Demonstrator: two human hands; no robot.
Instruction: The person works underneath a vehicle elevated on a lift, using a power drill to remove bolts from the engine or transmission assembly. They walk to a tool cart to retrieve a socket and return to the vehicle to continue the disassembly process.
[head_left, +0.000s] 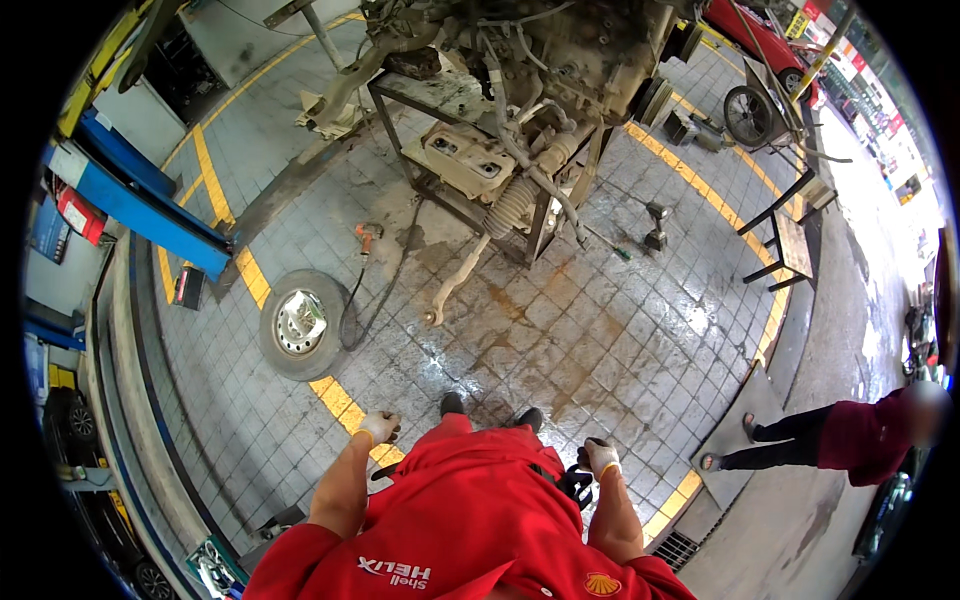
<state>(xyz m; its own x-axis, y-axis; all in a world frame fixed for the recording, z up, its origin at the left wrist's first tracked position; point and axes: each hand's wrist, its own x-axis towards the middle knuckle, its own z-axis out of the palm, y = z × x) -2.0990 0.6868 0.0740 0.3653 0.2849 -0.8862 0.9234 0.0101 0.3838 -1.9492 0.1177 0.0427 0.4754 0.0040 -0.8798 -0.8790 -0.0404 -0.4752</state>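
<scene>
My left hand (381, 427), in a whitish work glove, hangs beside my left hip with its fingers curled in; nothing shows in it. By my right hip is my right hand (601, 456), gloved too, its dark-stained fingers curled and no object visible in them. Close beside it, at my waist, sits a black item (577, 484) whose kind I cannot make out. Ahead, a dirty engine assembly (560, 60) rests on a metal stand (393, 125). A ribbed rubber boot (513, 207) and a rod (462, 280) stick out from it toward me.
A wheel (270, 335) lies left on the tiles, beside an orange air impact wrench (367, 238) with its hose (395, 285). A cordless tool (656, 228) stands right. A blue lift post (150, 208) rises left. A person (860, 436) stands far right.
</scene>
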